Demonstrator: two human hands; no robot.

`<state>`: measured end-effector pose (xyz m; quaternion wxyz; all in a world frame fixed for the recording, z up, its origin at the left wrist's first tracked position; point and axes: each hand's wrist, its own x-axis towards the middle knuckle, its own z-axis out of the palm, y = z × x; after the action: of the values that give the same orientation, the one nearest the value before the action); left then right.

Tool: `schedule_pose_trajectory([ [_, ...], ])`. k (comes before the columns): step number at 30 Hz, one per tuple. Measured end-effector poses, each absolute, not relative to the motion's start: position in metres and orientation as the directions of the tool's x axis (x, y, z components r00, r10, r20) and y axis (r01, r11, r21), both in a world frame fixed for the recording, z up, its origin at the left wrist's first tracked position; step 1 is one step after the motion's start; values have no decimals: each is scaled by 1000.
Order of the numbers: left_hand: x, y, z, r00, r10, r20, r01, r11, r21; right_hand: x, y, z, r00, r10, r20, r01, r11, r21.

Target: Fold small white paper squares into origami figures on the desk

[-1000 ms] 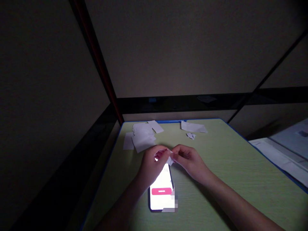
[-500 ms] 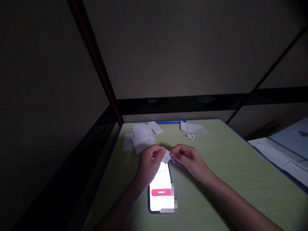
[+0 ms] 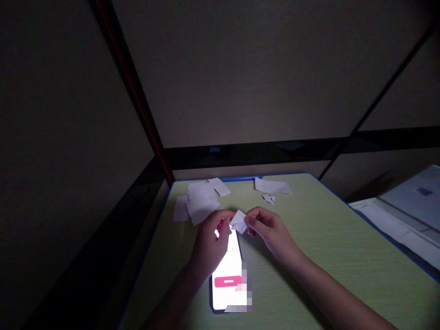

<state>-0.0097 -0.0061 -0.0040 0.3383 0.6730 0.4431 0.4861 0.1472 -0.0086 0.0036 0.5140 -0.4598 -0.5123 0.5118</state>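
A small folded white paper [image 3: 239, 222] is held above the top end of a lit phone [image 3: 227, 270]. My right hand [image 3: 271, 233] pinches the paper's right side between thumb and fingers. On the other side, my left hand [image 3: 211, 240] has its thumb and fingers slightly apart, close beside the paper's left edge; whether a fingertip touches it is hard to tell. Part of the phone's upper left is hidden behind my left hand.
Several white paper pieces [image 3: 201, 201] overlap at the table's back left. A long paper strip [image 3: 273, 185] and a small folded piece [image 3: 268, 199] lie at the back right. Papers and a pale flat object [image 3: 412, 197] are at the right edge.
My left thumb and fingers have parted from their pinch on the paper, and more of its folded face shows. My right hand keeps its hold. The view has shifted slightly.
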Motion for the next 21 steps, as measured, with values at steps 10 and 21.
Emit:
schedule_pose_trajectory([
  [10, -14, -9, 4, 289, 816, 501, 369, -578, 728, 147, -8, 1, -60, 994, 88, -65, 84, -994],
  [21, -15, -8, -1, 273, 824, 497, 435, -566, 700, 146, -10, -1, -77, 988, 136, -21, 135, -991],
])
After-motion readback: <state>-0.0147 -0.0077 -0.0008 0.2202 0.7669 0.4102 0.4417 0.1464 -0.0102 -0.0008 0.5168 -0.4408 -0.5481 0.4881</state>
